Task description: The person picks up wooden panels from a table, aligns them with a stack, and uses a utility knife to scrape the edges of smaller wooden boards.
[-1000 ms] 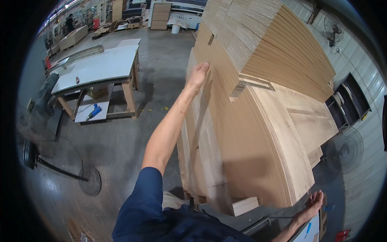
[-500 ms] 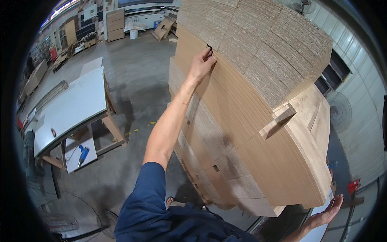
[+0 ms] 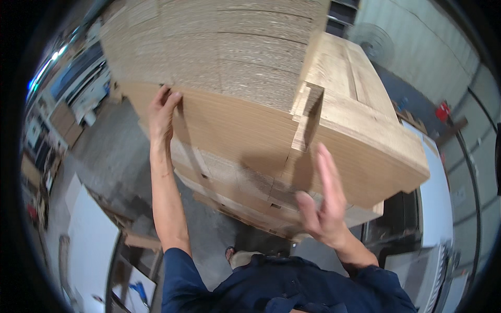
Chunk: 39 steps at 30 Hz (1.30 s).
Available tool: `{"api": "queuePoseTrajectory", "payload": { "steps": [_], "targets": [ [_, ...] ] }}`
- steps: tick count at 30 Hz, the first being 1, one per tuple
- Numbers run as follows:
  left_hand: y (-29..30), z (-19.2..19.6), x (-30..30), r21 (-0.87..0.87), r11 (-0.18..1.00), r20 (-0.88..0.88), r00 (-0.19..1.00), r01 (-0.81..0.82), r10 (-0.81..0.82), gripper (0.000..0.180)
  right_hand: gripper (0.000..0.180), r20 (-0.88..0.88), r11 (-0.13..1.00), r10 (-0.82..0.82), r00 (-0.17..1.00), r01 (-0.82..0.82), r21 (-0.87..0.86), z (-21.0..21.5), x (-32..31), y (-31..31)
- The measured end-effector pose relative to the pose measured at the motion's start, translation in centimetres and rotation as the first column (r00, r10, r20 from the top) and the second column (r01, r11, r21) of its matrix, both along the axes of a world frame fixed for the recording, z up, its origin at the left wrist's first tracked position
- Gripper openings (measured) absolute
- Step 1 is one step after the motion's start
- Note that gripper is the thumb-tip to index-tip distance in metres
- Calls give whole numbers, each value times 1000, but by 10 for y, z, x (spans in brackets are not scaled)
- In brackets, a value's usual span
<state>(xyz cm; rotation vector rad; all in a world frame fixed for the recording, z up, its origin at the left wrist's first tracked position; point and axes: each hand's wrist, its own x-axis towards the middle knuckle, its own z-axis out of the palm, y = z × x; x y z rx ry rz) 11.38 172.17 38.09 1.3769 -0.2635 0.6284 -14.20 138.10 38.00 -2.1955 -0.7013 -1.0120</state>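
Observation:
In front of me stands a tall stack of boards, with rough chipboard panels [image 3: 250,57] over a smooth light-brown layer [image 3: 224,117]. My left hand [image 3: 163,117] is at the seam between them, its fingers bent in at a small dark spot. Whatever they grip there is hidden. My right hand [image 3: 329,203] is raised before the right part of the stack, fingers stretched out and slightly blurred. It appears to hold nothing. Just above it a short wood block [image 3: 307,117] juts from the stack, beside pale wood-grained panels [image 3: 360,101].
A white-topped workbench [image 3: 96,245] stands at the lower left, with a blue power tool [image 3: 140,292] on its lower shelf. A round fan [image 3: 371,43] and a red object [image 3: 443,111] are along the right wall. A grey machine [image 3: 417,274] is at the lower right.
My view has swung to the right, and the stack now faces me more squarely. My right hand has come from beside the stack's right end to its front. My left hand stays at the seam.

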Motion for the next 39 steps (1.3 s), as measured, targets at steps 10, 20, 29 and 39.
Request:
{"api": "queuePoseTrajectory", "payload": {
  "steps": [10, 20, 29, 39],
  "targets": [
    [-5, 4, 13, 106, 969, -23, 975, 222, -220, 29, 76, -135, 782, -363, 922, 380, 494, 8, 89, 75],
    [4, 17, 9, 207, 960, 84, 974, 190, -211, 18, 41, -34, 620, -474, 880, 361, 697, 8, 121, 89],
    [2, 19, 5, 207, 964, 71, 980, 166, -185, 22, 34, 30, 637, -444, 896, 292, 713, 17, 125, 95],
    [-10, 19, -2, 40, 959, 50, 958, 279, -281, 5, 39, -26, 645, -377, 926, 283, 710, 14, 120, 94]
  ]
}}
